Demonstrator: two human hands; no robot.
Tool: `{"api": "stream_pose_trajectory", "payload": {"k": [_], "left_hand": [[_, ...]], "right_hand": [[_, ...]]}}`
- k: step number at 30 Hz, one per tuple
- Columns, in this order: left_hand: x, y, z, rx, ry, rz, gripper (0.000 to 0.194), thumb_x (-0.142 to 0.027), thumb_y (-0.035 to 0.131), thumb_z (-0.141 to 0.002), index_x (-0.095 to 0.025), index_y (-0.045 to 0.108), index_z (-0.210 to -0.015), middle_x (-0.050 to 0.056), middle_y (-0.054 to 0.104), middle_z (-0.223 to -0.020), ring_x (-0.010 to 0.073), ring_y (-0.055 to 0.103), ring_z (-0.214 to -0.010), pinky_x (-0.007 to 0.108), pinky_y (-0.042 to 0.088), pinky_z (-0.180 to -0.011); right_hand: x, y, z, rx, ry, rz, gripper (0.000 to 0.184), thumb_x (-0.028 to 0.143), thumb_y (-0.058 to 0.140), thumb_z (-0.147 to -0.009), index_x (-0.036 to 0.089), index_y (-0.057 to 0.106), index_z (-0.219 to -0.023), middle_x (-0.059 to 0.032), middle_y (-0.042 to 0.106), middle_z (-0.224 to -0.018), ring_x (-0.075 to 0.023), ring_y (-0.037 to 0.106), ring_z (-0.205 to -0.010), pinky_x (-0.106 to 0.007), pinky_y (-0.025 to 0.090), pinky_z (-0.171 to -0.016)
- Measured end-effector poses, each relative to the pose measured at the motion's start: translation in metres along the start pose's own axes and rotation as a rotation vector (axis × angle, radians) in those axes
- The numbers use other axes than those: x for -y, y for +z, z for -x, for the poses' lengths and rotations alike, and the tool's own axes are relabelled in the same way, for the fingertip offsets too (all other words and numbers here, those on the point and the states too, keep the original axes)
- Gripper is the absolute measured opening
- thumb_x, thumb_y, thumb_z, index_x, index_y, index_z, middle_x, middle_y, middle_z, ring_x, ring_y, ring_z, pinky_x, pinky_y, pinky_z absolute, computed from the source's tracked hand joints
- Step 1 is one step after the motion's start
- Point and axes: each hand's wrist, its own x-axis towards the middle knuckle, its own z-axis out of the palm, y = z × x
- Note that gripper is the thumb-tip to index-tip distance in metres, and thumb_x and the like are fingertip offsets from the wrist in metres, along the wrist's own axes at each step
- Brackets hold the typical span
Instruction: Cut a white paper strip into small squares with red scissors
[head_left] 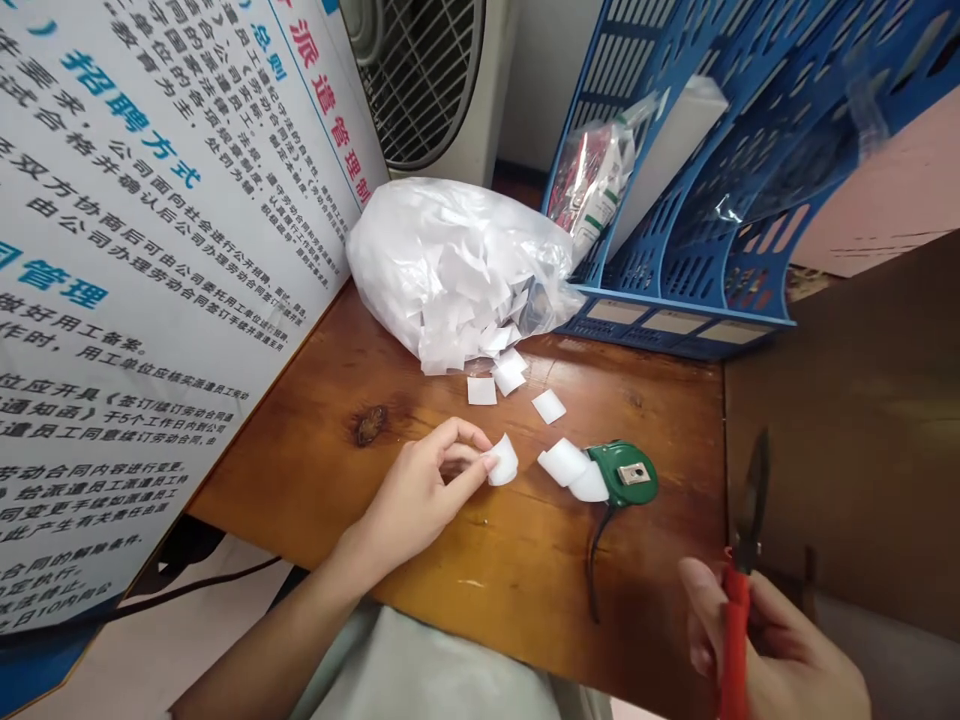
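My left hand [424, 490] rests on the wooden table [525, 560] and pinches a small curled white paper piece [504, 462] between thumb and forefinger. At the lower right, my right hand [772, 650] is closed around red-handled scissors [742, 580], blades pointing up and off the table. A green tape dispenser [626, 475] with a black cord lies between the hands, white tape pieces [574, 468] curling from its left side.
A clear plastic bag [457, 265] full of white paper squares lies at the table's back, with loose squares [510, 385] spilled before it. A blue file rack [697, 180] stands at back right, a printed board [150, 250] at left, a fan [427, 80] behind.
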Motion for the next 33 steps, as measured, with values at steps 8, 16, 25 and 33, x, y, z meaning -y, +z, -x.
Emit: {"api": "stream_pose_trajectory", "payload": {"k": [8,16,25,33], "left_hand": [[-0.005,0.003,-0.016,0.037,0.115,-0.099,0.019,-0.038,0.056,-0.100,-0.021,0.059,-0.095,0.004,0.072,-0.105,0.0191,0.068,-0.098,0.029,0.051,-0.085],[-0.019,-0.016,-0.020,-0.162,0.257,-0.269,0.012,-0.033,0.060,-0.099,-0.022,0.063,-0.097,0.002,0.068,-0.105,0.0169,0.067,-0.095,0.027,0.050,-0.084],[-0.014,-0.017,-0.027,-0.198,0.297,-0.286,0.010,-0.030,0.055,-0.100,-0.021,0.057,-0.096,0.008,0.060,-0.137,0.0225,0.066,-0.114,0.032,0.050,-0.094],[-0.018,-0.013,-0.029,-0.209,0.290,-0.258,0.010,-0.032,0.056,-0.101,-0.022,0.057,-0.100,0.001,0.069,-0.097,0.0167,0.068,-0.089,0.027,0.048,-0.080]], "right_hand": [[0.008,0.070,0.005,0.101,-0.243,-0.150,0.045,0.060,0.073,-0.079,0.018,0.060,-0.079,-0.0009,0.059,-0.063,-0.0134,0.054,-0.058,-0.022,0.043,-0.054],[0.029,0.095,-0.005,-0.164,-0.445,0.131,0.039,0.058,0.076,-0.076,0.022,0.062,-0.078,-0.0029,0.074,-0.080,-0.0162,0.063,-0.064,-0.023,0.042,-0.061],[0.035,0.101,-0.008,-0.147,-0.421,-0.091,0.035,0.051,0.079,-0.077,0.020,0.072,-0.092,-0.0063,0.077,-0.092,-0.0180,0.069,-0.076,-0.024,0.049,-0.069],[0.047,0.100,0.000,0.049,-0.278,-0.320,0.047,0.054,0.077,-0.077,0.019,0.072,-0.109,-0.0077,0.074,-0.099,-0.0102,0.054,-0.054,-0.024,0.046,-0.051]]}}
